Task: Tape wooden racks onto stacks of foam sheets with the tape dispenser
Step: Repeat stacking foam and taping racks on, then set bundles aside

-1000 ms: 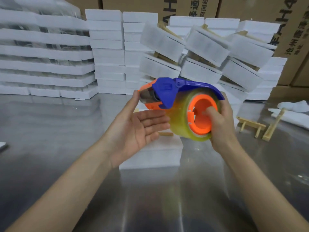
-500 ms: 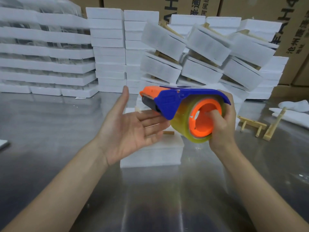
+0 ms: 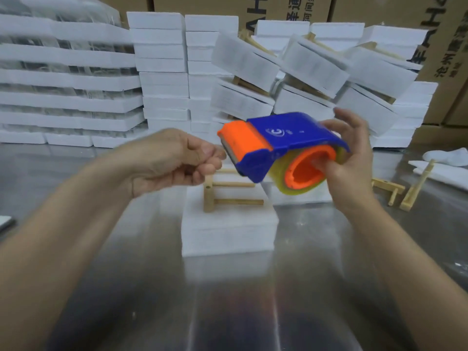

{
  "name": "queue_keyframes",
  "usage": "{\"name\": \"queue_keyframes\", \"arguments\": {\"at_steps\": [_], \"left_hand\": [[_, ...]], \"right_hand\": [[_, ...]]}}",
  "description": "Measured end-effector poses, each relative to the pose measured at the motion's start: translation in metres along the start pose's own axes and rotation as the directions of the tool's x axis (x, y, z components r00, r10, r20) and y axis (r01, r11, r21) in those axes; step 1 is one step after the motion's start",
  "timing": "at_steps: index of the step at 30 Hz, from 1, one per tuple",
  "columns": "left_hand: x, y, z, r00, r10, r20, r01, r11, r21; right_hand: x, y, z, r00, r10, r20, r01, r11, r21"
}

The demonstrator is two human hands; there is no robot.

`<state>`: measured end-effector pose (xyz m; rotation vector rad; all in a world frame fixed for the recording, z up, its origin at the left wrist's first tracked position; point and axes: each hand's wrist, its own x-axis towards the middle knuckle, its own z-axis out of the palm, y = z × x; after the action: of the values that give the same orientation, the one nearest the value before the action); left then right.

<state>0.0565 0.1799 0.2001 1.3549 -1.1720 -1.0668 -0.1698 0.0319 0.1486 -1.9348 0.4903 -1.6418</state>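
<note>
I hold the blue and orange tape dispenser (image 3: pixel 286 138) above the steel table. My right hand (image 3: pixel 347 173) grips it, thumb inside the orange core of the clear tape roll (image 3: pixel 278 183) and fingers over the blue cover. My left hand (image 3: pixel 172 158) is curled, thumb and forefinger pinched together right at the dispenser's orange blade end, where the tape end comes out; the clear tape itself is hard to see. Below them a wooden rack (image 3: pixel 228 184) lies flat on a stack of white foam sheets (image 3: pixel 228 231).
A second foam stack (image 3: pixel 304 196) sits behind the first. Two loose wooden racks (image 3: pixel 387 188) (image 3: pixel 415 191) lie at the right. Taped foam stacks (image 3: pixel 316 62) lean in piles at the back, before cardboard boxes (image 3: pixel 278 8). Wrapped foam (image 3: pixel 63 79) is stacked at left.
My left hand turned from an open palm under the dispenser to a pinch at its blade end. The dispenser tilted so its top faces me, uncovering the rack below.
</note>
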Motion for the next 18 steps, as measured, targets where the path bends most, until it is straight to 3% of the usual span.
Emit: {"name": "queue_keyframes", "arguments": {"at_steps": [6,8,11,14,18], "left_hand": [[0.0,0.015,-0.074,0.991,-0.062,-0.118,0.066,0.997,0.034],[0.001,0.002,-0.086,0.986,-0.141,-0.086,0.147,0.987,0.065],[0.012,-0.018,-0.092,0.975,-0.205,-0.083,0.201,0.978,-0.045],[0.023,-0.028,-0.093,0.961,-0.262,-0.089,0.25,0.961,-0.122],[0.035,-0.04,-0.088,0.952,-0.255,-0.171,0.256,0.967,-0.014]], "right_hand": [[0.023,0.009,-0.035,0.965,0.031,-0.259,-0.06,0.993,-0.104],[0.018,0.014,-0.038,0.974,0.058,-0.218,-0.091,0.985,-0.148],[0.011,0.029,-0.031,0.975,0.135,-0.177,-0.165,0.972,-0.169],[0.004,0.039,-0.025,0.98,0.121,-0.16,-0.156,0.961,-0.228],[-0.002,0.047,-0.021,0.983,0.072,-0.166,-0.116,0.955,-0.272]]}}
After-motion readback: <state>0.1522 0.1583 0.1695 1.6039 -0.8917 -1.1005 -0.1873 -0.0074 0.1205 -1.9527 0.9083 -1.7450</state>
